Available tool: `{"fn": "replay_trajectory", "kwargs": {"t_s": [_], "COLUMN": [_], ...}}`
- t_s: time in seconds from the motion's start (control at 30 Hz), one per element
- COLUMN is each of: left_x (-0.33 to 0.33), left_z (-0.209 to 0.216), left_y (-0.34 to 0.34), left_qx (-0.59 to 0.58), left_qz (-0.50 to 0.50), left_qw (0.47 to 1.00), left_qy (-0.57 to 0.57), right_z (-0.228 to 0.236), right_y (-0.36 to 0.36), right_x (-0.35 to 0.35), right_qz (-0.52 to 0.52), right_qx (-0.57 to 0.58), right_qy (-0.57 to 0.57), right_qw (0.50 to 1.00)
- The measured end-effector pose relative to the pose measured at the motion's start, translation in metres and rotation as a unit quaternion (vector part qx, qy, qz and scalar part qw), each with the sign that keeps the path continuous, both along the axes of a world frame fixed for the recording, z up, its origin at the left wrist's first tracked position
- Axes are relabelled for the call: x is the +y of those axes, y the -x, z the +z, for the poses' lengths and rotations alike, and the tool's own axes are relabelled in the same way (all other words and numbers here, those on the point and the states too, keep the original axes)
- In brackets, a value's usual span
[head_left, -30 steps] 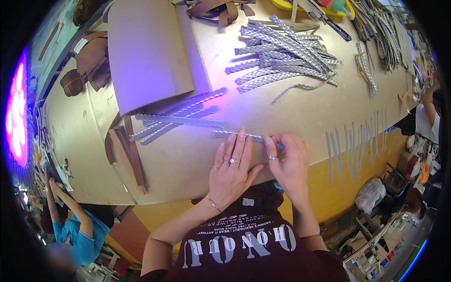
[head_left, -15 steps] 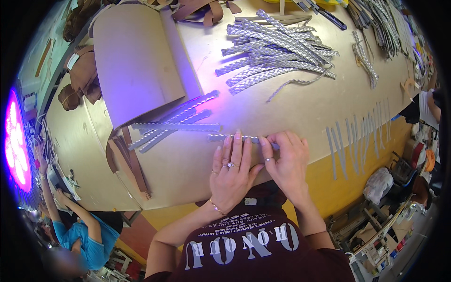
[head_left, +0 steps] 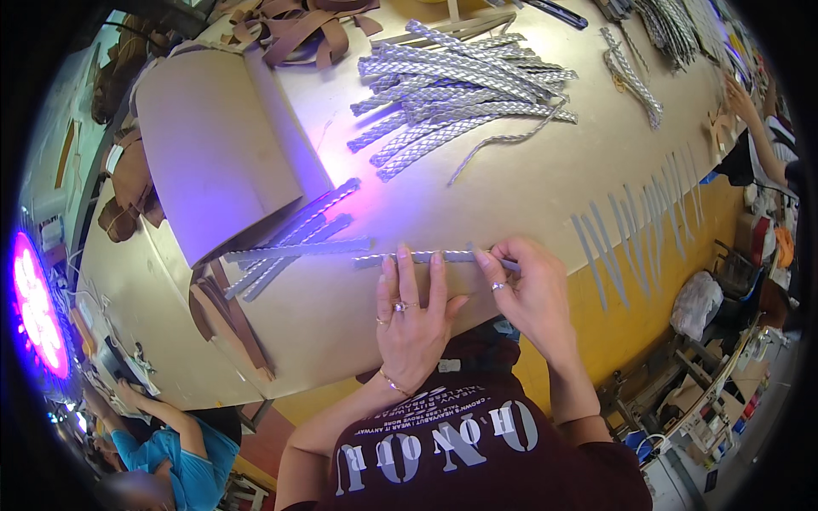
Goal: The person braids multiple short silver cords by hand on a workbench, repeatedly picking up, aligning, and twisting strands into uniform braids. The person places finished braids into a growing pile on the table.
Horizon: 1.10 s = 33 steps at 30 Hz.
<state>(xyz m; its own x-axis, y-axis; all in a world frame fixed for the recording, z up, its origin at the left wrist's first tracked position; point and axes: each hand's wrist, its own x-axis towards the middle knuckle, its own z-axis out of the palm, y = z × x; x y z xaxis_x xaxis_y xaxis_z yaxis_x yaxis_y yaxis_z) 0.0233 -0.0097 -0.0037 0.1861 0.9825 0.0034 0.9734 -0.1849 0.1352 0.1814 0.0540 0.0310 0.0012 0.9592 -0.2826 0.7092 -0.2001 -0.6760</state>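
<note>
A narrow grey strip with a silver braided edge [head_left: 458, 256] lies crosswise near the front of the table. Spread fingers of my left hand [head_left: 413, 319] press down along it, the hand flat and open. At the strip's right end, my right hand [head_left: 532, 285] pinches it between thumb and forefinger; a short grey tail shows beyond the fingertips. Left of my hands, several similar finished-looking strips [head_left: 294, 249] lie crossed in a loose stack. Beyond my hands sits a large pile of silver braided straps [head_left: 464, 94].
Thin grey strips [head_left: 635, 238] hang in a row at the table's right front edge. A curved tan sheet [head_left: 213, 149] stands at left, with brown strips [head_left: 234, 328] below it. A blue-shirted person [head_left: 183, 460] works at lower left; another person's arm [head_left: 754, 123] shows at far right.
The head view has shifted, so the table's things sit further left. My left fingers are spread wider. My right hand has moved slightly right and pinches the strip's end, its fingers more curled.
</note>
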Motion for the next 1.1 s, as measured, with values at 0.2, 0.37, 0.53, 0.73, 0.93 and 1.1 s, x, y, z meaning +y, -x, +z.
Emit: {"fn": "replay_trajectory", "kwargs": {"t_s": [0.2, 0.37, 0.53, 0.73, 0.93, 1.1], "left_x": [0.0, -0.002, -0.003, -0.003, -0.003, -0.002], "left_z": [0.0, -0.002, -0.004, -0.005, -0.006, -0.005], "left_y": [0.001, 0.002, 0.002, 0.004, 0.003, 0.002], "left_qx": [0.011, 0.013, 0.004, -0.023, -0.01, 0.004], "left_qz": [-0.006, -0.011, -0.008, 0.001, 0.004, 0.002], "left_qw": [1.0, 1.0, 1.0, 1.0, 1.0, 1.0], "left_qy": [0.008, 0.014, 0.01, 0.009, 0.007, 0.006], "right_z": [-0.003, -0.004, -0.006, -0.003, 0.013, 0.024], "right_y": [-0.003, -0.003, -0.001, 0.001, 0.013, 0.014], "right_x": [-0.002, -0.003, -0.005, -0.005, -0.009, -0.017], "right_qz": [0.031, 0.038, 0.051, 0.048, 0.088, 0.151], "right_qx": [-0.009, -0.015, -0.032, -0.044, -0.146, -0.022], "right_qy": [-0.021, -0.025, -0.055, -0.047, -0.09, -0.101], "right_qw": [0.999, 0.999, 0.997, 0.997, 0.981, 0.983]}}
